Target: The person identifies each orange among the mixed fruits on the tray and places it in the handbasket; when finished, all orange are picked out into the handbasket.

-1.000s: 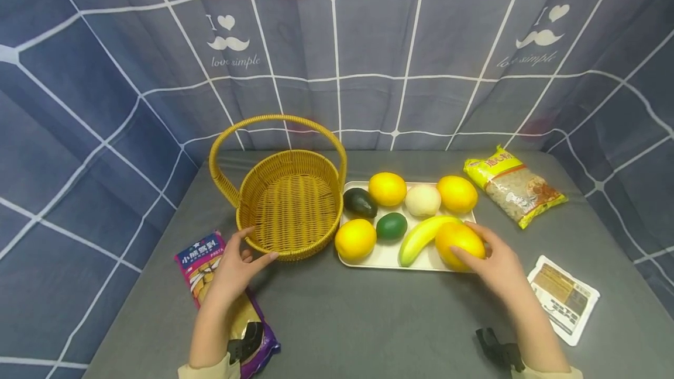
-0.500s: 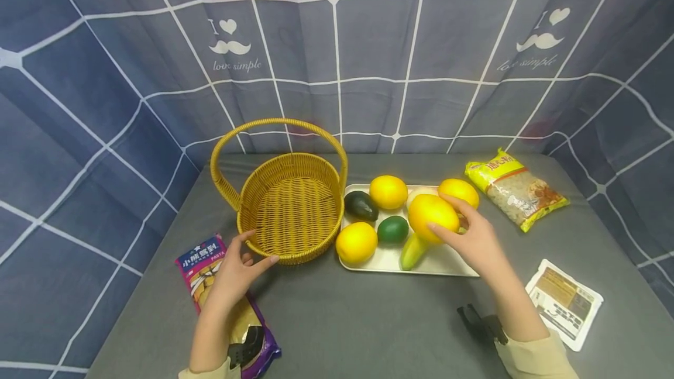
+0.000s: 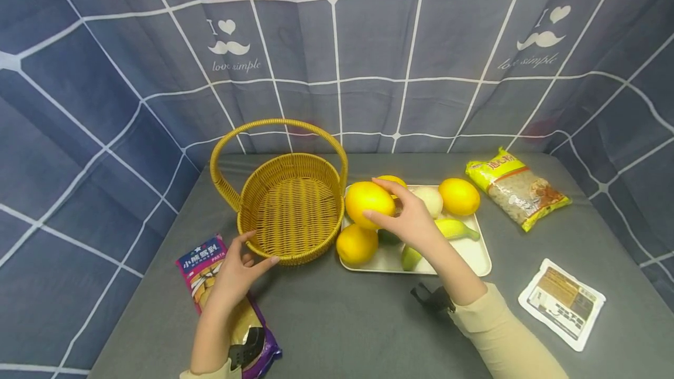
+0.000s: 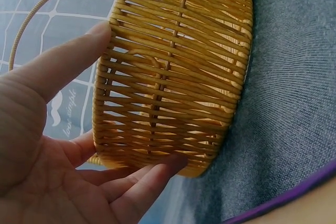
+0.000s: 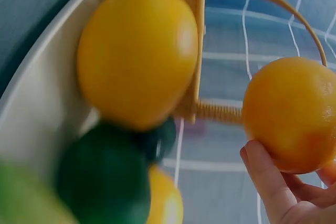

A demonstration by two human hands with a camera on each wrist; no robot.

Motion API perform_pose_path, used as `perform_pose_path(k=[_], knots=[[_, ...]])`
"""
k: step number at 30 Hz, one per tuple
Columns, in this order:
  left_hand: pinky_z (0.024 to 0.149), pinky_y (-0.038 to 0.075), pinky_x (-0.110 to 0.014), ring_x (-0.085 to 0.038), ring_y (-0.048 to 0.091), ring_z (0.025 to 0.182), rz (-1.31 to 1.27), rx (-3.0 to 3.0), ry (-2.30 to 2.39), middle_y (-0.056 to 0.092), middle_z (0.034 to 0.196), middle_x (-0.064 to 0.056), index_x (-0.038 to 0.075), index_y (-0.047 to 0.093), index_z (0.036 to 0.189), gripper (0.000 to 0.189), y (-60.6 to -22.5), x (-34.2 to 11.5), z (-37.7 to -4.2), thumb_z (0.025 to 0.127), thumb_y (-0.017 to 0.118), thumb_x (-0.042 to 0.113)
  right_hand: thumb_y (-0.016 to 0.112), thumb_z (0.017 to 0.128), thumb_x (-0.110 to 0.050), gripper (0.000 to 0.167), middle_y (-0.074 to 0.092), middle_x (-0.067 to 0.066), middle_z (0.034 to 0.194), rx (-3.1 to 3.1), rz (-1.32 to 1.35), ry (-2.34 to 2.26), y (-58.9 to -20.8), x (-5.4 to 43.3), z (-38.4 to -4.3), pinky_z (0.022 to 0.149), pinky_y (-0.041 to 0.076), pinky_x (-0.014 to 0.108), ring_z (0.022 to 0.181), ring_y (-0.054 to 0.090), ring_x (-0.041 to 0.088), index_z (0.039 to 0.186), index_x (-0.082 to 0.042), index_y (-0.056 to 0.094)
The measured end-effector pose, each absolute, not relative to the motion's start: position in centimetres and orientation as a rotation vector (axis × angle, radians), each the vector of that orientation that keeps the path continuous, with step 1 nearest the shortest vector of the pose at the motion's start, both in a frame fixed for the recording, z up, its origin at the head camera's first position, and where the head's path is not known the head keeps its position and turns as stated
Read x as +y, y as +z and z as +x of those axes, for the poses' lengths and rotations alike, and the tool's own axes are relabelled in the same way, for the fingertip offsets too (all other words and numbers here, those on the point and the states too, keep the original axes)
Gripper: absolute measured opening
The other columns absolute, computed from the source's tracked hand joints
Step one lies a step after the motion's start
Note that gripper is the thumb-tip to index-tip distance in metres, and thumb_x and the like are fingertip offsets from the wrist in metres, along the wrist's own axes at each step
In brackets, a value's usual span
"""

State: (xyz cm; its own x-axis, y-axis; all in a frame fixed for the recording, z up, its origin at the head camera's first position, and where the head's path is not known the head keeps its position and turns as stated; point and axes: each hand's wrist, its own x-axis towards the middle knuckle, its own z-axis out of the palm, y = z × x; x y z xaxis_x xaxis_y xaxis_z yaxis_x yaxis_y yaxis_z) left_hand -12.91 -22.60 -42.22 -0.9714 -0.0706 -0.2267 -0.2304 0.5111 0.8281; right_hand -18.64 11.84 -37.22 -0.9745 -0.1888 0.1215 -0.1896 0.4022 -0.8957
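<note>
My right hand (image 3: 408, 221) grips an orange (image 3: 368, 203) between thumb and fingers, above the left end of a white tray (image 3: 478, 256). In the right wrist view, the held orange (image 5: 291, 114) is level with the basket's handle. My left hand (image 3: 234, 271) holds the near left rim of a yellow wicker basket (image 3: 297, 259); its thumb tip lies at the rim in the left wrist view, other fingers against the woven wall (image 4: 173, 77). On the tray are another orange (image 3: 357, 244), a banana (image 3: 457, 228), a pale round fruit (image 3: 432, 200) and green fruit (image 5: 105, 177), partly hidden by my arm.
A purple pasta packet (image 3: 202, 262) lies under my left forearm. A yellow food bag (image 3: 518, 189) is at the back right, and a white flat packet (image 3: 563, 303) at the front right. A checked curtain (image 3: 368, 45) hangs behind. The basket handle (image 3: 279, 123) arches upright.
My right hand has lifted the orange from the tray's right end and carried it left over the other fruit, close to the basket. My left hand stays at the rim.
</note>
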Motion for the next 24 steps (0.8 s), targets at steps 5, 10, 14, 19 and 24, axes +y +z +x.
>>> perform_pose_path(k=[5,10,14,19,24], knots=[[0.103,0.037,-0.055,-0.049,0.035,0.131,-0.259,2.572,1.482,0.022,0.152,-0.028,0.012,0.022,0.149,0.088,-42.3,-22.7,-12.8,0.084,0.074,0.041,0.079,0.079,-0.039,0.067,0.052,-0.003,0.136,-2.626,0.496,1.718,-37.6,8.1,-19.7,0.094,0.048,0.042,0.115,0.053,0.022,0.138,-0.023,0.053],[0.102,0.037,-0.055,-0.049,0.036,0.131,-0.259,2.576,1.485,0.022,0.152,-0.028,0.012,0.023,0.149,0.084,-42.3,-22.6,-12.8,0.086,0.074,0.036,0.080,0.077,-0.039,0.067,0.055,-0.003,0.134,-2.605,0.581,1.709,-38.6,5.0,-20.8,0.093,0.048,0.041,0.112,0.056,0.020,0.137,-0.021,0.054],[0.102,0.037,-0.055,-0.049,0.036,0.131,-0.269,2.587,1.468,0.023,0.151,-0.029,0.012,0.023,0.148,0.084,-42.3,-22.4,-12.7,0.086,0.074,0.035,0.079,0.077,-0.042,0.067,0.056,-0.004,0.133,-2.613,0.622,1.636,-39.3,3.1,-21.5,0.089,0.049,0.038,0.106,0.058,0.018,0.137,-0.023,0.055],[0.102,0.037,-0.055,-0.048,0.036,0.131,-0.283,2.584,1.453,0.022,0.152,-0.029,0.014,0.023,0.149,0.084,-42.3,-22.4,-12.6,0.086,0.073,0.038,0.077,0.079,-0.042,0.067,0.055,-0.003,0.136,-2.637,0.682,1.631,-40.0,0.8,-22.4,0.093,0.047,0.037,0.113,0.055,0.017,0.138,-0.021,0.054],[0.101,0.038,-0.056,-0.049,0.037,0.130,-0.283,2.592,1.455,0.024,0.151,-0.029,0.014,0.023,0.149,0.083,-42.4,-22.3,-12.7,0.086,0.073,0.036,0.077,0.080,-0.040,0.066,0.054,0.000,0.137,-2.666,0.733,1.707,-40.6,-1.5,-23.3,0.090,0.048,0.034,0.112,0.055,0.017,0.137,-0.018,0.053]])
